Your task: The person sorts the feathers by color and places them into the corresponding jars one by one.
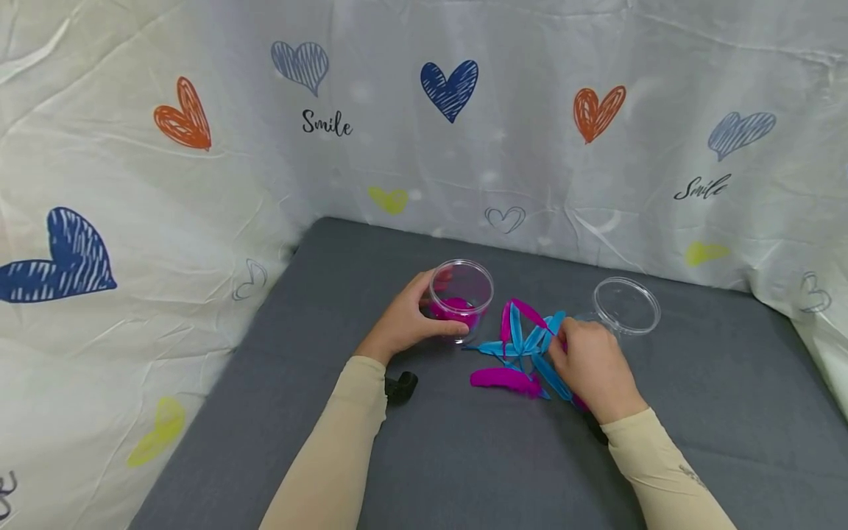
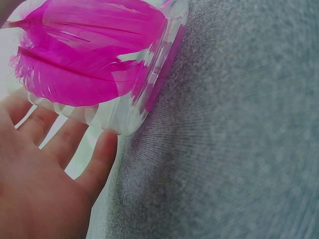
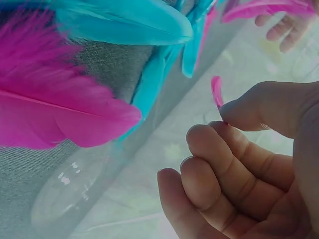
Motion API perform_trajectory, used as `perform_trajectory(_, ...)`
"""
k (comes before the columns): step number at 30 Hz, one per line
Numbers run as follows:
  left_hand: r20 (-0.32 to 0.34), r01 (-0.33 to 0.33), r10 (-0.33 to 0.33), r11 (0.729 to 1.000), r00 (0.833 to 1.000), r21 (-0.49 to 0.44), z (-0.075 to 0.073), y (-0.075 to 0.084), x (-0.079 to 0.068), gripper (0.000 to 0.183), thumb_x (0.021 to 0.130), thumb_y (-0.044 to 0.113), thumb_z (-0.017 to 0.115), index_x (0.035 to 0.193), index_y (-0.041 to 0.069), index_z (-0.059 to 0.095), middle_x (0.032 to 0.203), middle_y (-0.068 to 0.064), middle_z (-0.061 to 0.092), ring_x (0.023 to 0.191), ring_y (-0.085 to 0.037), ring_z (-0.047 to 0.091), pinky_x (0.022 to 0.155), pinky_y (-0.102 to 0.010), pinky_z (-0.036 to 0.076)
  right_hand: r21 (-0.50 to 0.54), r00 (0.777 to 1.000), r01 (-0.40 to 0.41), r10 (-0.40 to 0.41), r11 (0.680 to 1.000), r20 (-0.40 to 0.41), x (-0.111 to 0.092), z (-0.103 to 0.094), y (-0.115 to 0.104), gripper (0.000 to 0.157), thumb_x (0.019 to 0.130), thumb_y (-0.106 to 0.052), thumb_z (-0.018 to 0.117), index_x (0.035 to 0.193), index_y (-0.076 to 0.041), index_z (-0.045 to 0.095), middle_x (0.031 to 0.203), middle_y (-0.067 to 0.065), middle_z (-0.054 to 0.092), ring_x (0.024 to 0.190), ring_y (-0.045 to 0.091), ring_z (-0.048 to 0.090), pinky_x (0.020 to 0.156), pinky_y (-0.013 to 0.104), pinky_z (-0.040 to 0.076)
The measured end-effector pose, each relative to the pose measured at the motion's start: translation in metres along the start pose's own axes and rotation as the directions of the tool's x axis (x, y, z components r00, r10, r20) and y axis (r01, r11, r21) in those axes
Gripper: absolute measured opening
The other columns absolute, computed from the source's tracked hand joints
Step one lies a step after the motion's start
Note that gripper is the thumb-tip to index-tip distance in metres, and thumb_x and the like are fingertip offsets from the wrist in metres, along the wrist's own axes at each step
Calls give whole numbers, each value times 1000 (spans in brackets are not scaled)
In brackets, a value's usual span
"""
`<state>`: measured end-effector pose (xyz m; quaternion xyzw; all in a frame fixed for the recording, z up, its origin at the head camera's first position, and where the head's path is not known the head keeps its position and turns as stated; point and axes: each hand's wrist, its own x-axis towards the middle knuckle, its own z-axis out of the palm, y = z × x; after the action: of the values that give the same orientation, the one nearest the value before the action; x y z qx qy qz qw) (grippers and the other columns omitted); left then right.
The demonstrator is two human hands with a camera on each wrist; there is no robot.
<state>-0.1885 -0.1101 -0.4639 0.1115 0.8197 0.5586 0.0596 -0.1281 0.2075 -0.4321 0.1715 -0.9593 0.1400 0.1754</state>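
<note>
My left hand [image 1: 414, 316] grips a clear plastic jar [image 1: 486, 283] that stands upright on the dark grey cloth, thumb in front and fingers round the far side. Pink feathers [image 2: 89, 40] lie inside it, seen through its wall in the left wrist view. To the right of the jar is a loose pile of blue feathers [image 1: 493, 349] and pink feathers [image 1: 503, 379]. At the pile's right edge, my right hand [image 1: 592, 368] pinches a small pink feather [image 3: 216, 90] between thumb and index finger; the right wrist view shows its tip sticking up.
A round clear plastic lid [image 1: 626, 330] lies beyond my right hand. Black wrist gear [image 1: 401, 388] shows beside my left wrist. A white curtain [image 1: 384, 147] printed with hearts hangs behind and left of the grey-covered table [image 1: 464, 456].
</note>
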Motion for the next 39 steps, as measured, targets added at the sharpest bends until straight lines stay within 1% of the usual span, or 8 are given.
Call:
perform_trajectory(8,0,1,-1,1000,1000,7,-1,0,1,98,77,49,98,160,39,47,156,12,52,136,-25,55,108,-52,59,-4,1000,26,-26,1000,-16,4,-7,-4,37,90,3,69,65,-12,46,56,-2,36,53,17,36,52,29,31)
perform_trajectory(12,0,0,0,1000,1000,2,-1,0,1,98,77,49,97,161,38,47,156,12,52,136,-26,55,108,-53,59,-11,998,55,-55,998,-28,9,-14,-6,33,89,5,68,67,-9,49,57,-1,38,55,18,39,52,31,35)
perform_trajectory(18,3,-8,8,1000,1000,-1,-1,0,2,100,77,49,97,162,33,47,155,11,53,135,-26,56,107,-52,59,-10,994,91,-91,996,-61,21,-30,-11,18,91,2,69,76,-4,60,61,3,51,60,22,47,54,37,46)
perform_trajectory(24,1,-12,12,1000,1000,3,0,0,3,98,77,49,97,161,34,49,156,11,53,137,-26,55,109,-53,58,-29,980,163,-165,986,-113,32,-43,-23,11,91,1,73,84,-2,65,69,8,60,66,24,52,57,38,50)
perform_trajectory(27,-1,-4,4,1000,1000,7,-1,-1,2,97,77,50,97,160,38,49,156,12,52,138,-25,55,109,-53,59,-47,970,205,-209,978,-127,36,-46,-32,12,91,0,75,85,-2,65,69,7,60,68,25,52,56,36,50)
perform_trajectory(30,-2,1,-1,1000,1000,5,-2,-2,1,96,76,52,97,159,40,49,156,13,52,137,-24,55,108,-52,59,-62,966,227,-233,972,-116,40,-47,-40,14,92,-2,75,85,-4,64,68,5,58,68,24,51,55,34,49)
perform_trajectory(35,0,-2,2,1000,1000,-2,-2,-2,1,96,77,52,97,159,37,49,156,13,53,137,-24,55,109,-53,58,-79,965,243,-249,967,-78,46,-47,-46,18,95,-5,74,82,-6,61,66,3,54,66,22,49,55,32,46)
perform_trajectory(39,5,-7,7,1000,1000,-5,-1,-1,1,96,77,52,97,159,36,49,156,14,52,137,-24,55,109,-53,58,-91,960,268,-274,959,-57,51,-47,-49,26,97,-7,70,76,-9,54,62,1,45,63,20,43,55,29,38)
